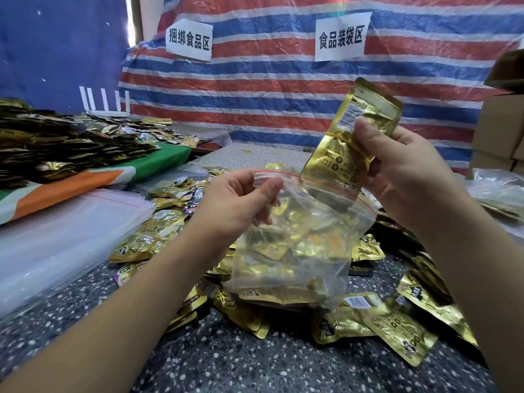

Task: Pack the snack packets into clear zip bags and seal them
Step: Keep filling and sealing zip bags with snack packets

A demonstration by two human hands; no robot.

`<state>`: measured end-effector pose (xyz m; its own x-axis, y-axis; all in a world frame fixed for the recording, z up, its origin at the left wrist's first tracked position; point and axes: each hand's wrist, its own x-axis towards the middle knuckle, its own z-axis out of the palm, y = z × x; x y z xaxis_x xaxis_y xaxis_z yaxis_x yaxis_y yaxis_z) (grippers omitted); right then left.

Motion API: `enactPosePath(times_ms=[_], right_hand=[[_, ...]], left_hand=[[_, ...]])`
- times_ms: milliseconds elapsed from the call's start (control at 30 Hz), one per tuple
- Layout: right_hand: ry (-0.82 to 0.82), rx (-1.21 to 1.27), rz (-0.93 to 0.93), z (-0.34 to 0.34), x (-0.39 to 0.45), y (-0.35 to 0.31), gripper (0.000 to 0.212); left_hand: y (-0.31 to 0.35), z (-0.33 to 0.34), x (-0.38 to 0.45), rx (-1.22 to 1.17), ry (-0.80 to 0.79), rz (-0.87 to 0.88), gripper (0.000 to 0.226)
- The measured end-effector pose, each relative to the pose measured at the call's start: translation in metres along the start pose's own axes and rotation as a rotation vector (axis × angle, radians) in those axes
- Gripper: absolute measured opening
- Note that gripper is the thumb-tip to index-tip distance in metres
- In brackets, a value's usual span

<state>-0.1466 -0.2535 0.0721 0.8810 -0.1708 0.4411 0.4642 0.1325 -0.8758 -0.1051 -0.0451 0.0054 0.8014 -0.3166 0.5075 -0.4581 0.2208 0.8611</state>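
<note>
My left hand point(236, 202) pinches the red-striped mouth of a clear zip bag point(289, 251), which hangs open above the table. My right hand point(397, 174) grips a gold snack bundle point(346, 146) tied with a yellow rubber band, held upright with its lower end inside the bag's mouth. Through the plastic I see gold packets, but I cannot tell which lie inside the bag and which lie behind it. Loose gold snack packets point(394, 327) are scattered on the speckled table point(255, 364) below both hands.
A stack of flat clear zip bags point(62, 236) lies at the left. Behind it, a heap of gold packets point(56, 143) rests on a green and orange cloth. Cardboard boxes point(502, 137) stand at the right. A striped tarp point(269, 89) with two paper signs hangs behind.
</note>
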Motion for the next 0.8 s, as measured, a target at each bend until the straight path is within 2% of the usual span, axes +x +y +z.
enactPosePath(times_ms=[200,367,633,800], right_hand=[[-0.229,-0.2,0.024,-0.002,-0.004,0.0,0.03],[-0.375,-0.321,0.09,-0.006,-0.007,-0.001,0.028],[-0.47,-0.492,0.139,-0.005,-0.01,0.001,0.025],[-0.495,-0.649,0.104,-0.003,-0.011,-0.003,0.021]], left_hand=[[-0.001,0.003,0.001,-0.019,0.064,0.028,0.026],[0.001,0.004,0.001,-0.003,0.073,0.083,0.014],[0.005,0.009,-0.002,-0.002,0.121,0.077,0.03],[0.006,0.011,-0.005,0.02,0.13,0.066,0.032]])
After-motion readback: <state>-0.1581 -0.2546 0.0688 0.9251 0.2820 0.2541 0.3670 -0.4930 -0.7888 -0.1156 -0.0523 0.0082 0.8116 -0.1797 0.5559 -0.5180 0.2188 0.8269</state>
